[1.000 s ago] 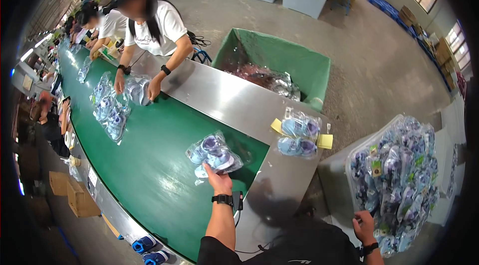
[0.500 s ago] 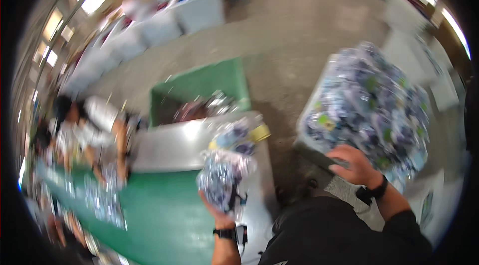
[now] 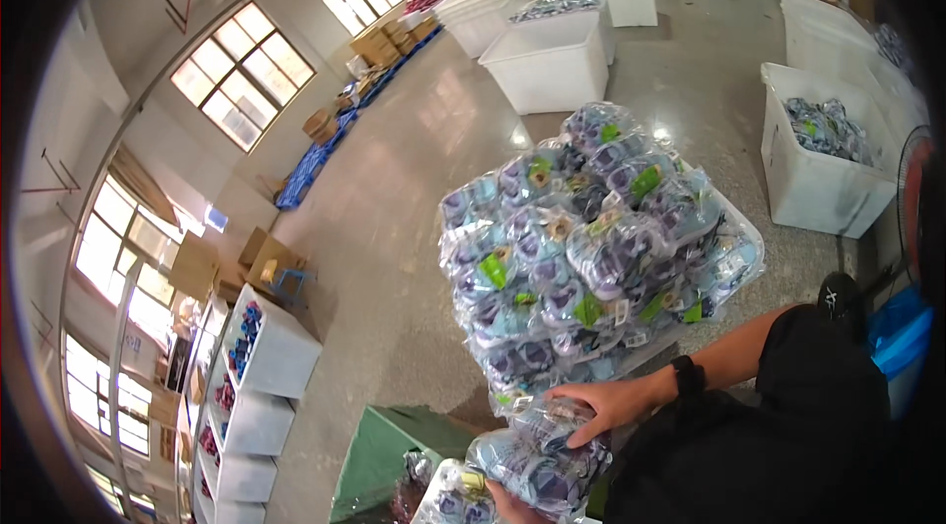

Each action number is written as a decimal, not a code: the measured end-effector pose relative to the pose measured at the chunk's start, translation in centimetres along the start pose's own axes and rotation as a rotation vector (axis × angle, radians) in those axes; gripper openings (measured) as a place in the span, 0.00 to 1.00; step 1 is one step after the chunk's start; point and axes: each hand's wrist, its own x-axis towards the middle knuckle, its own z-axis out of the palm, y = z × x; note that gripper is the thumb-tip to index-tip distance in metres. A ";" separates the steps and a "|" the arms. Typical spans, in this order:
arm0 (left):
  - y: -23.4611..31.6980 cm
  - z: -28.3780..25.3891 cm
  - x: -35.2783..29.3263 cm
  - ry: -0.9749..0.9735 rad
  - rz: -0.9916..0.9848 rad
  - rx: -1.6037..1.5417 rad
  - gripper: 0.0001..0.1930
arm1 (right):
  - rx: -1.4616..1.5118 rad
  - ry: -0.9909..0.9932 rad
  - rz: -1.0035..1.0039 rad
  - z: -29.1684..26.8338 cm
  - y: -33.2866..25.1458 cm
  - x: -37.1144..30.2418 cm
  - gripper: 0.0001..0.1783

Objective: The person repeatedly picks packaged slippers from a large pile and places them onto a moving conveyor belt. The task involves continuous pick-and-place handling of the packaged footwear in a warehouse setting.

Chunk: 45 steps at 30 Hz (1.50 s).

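A clear plastic bag of light blue and purple shoes [image 3: 542, 465] is between my two hands at the lower middle. My left hand [image 3: 514, 506] grips its lower left side and is partly cut off by the bottom edge. From above, my right hand [image 3: 621, 408] is closed over the bag's upper right corner, thumb on the plastic. Just beyond rises a big pile of similar bagged shoes [image 3: 552, 258] with green tags, heaped in a white bin [image 3: 744, 223]. More bagged shoes [image 3: 458, 504] lie beside my left hand.
A green bin [image 3: 384, 450] stands at the lower left, near the bag. White bins [image 3: 547, 66] stand farther off, and another white bin [image 3: 818, 189] with bagged goods is at the right. A fan [image 3: 916, 204] edges the right side. White bins [image 3: 266, 356] line the left.
The view has swung toward the right and up, so the green conveyor and co-worker are out of sight. My right hand has left the bin's edge and joined my left on the bag.
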 end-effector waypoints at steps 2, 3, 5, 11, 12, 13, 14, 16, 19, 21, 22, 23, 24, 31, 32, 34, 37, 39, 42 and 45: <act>0.8 3.3 1.0 -0.117 -0.004 -0.045 0.42 | -0.121 0.097 0.033 -3.6 -2.3 -1.3 0.50; 1.0 4.8 2.2 -0.327 0.010 -0.153 0.40 | -0.225 0.149 0.085 -5.5 -3.7 -2.0 0.49; 0.8 7.4 4.6 -0.738 0.039 -0.385 0.38 | -0.407 0.275 -0.080 -9.7 -7.0 -3.4 0.48; -1.9 7.3 5.6 -0.454 0.144 -0.187 0.33 | -0.254 0.568 -0.277 -23.0 -16.9 -8.0 0.50; -2.4 6.7 5.9 -0.433 0.121 -0.213 0.33 | -0.282 0.717 -0.235 -25.4 -17.6 -7.9 0.50; -2.9 6.0 6.2 -0.412 0.099 -0.239 0.33 | -0.327 0.814 -0.279 -27.8 -17.9 -7.3 0.49; -3.6 5.1 6.2 -0.376 0.108 -0.226 0.32 | -0.322 0.865 -0.250 -30.2 -17.7 -6.7 0.49; -4.9 3.4 6.4 -0.275 0.133 -0.309 0.31 | -0.335 0.966 -0.217 -34.9 -16.3 -5.1 0.50; -6.0 1.1 5.5 -0.144 0.168 -0.304 0.30 | -0.904 1.128 -0.234 -39.9 -11.8 -2.7 0.49; -6.6 0.5 4.6 -0.047 0.182 -0.241 0.29 | -1.003 0.923 -0.001 -41.6 -8.9 -2.7 0.43; -6.9 0.4 3.9 0.009 0.184 -0.199 0.28 | -1.061 0.900 0.117 -42.0 -7.8 -2.3 0.41; -7.1 0.4 3.4 0.065 0.186 -0.158 0.28 | -1.114 0.883 0.286 -42.3 -7.0 -2.0 0.39; -7.3 0.4 2.9 0.095 0.200 -0.117 0.27 | -1.195 0.901 0.236 -42.4 -6.4 -2.2 0.38; -8.3 -0.5 1.6 0.201 0.184 -0.028 0.26 | -1.347 0.932 0.256 -42.1 -6.3 -3.0 0.30; -8.4 -0.9 1.6 0.200 0.182 -0.022 0.26 | -1.371 0.944 0.222 -41.9 -6.2 -2.8 0.28; -8.6 -1.8 1.6 0.226 0.179 0.029 0.26 | -1.382 0.950 0.187 -41.1 -5.5 -2.3 0.28; -8.8 -3.3 1.4 0.262 0.167 0.104 0.27 | -1.372 0.910 0.278 -39.9 -5.3 -2.1 0.28; -8.8 -4.6 1.1 0.235 0.199 0.132 0.27 | -1.379 0.881 0.366 -39.3 -6.3 -2.5 0.29; -9.3 -6.8 0.0 0.174 0.297 0.133 0.28 | -1.421 0.891 0.284 -37.8 -8.1 -3.2 0.33; -9.6 -8.7 -1.3 0.228 0.311 0.120 0.28 | -1.390 0.925 0.163 -35.1 -9.3 -3.5 0.33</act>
